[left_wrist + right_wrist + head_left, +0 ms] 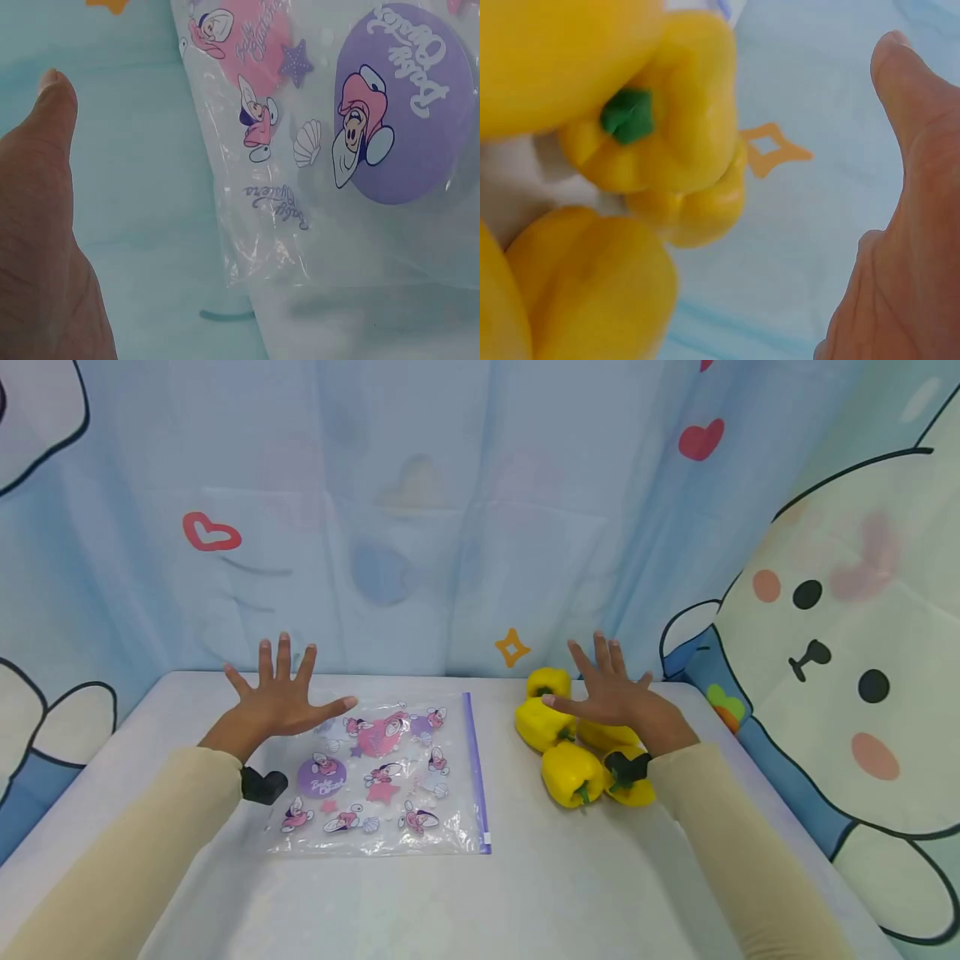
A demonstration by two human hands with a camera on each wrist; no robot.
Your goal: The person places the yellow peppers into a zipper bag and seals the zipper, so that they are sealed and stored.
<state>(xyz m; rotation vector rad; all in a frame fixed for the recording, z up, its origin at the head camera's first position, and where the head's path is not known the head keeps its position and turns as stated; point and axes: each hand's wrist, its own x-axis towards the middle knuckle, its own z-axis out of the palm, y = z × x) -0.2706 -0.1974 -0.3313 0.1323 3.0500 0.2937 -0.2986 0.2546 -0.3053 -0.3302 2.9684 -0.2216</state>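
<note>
My left hand [273, 697] hovers with fingers spread above the upper left corner of a clear plastic zip bag [405, 752], holding nothing. The bag lies flat, printed with pink and purple cartoon figures, its purple zip strip [477, 777] along the right side. Over a cluster of yellow bell peppers [573, 774] my right hand [611, 693] is held, fingers also spread and nothing in its grasp. In the right wrist view one bell pepper [697, 97] shows its green stem, apart from the thumb. The hand and sleeve partly hide the peppers at the back right.
A white table [420, 902] carries the bag on the left and the peppers on the right. Behind it hangs a light blue curtain [450, 593] with hearts and cartoon animals, which also runs down both sides. Black heart-shaped pieces [264, 786] sit at the wrists.
</note>
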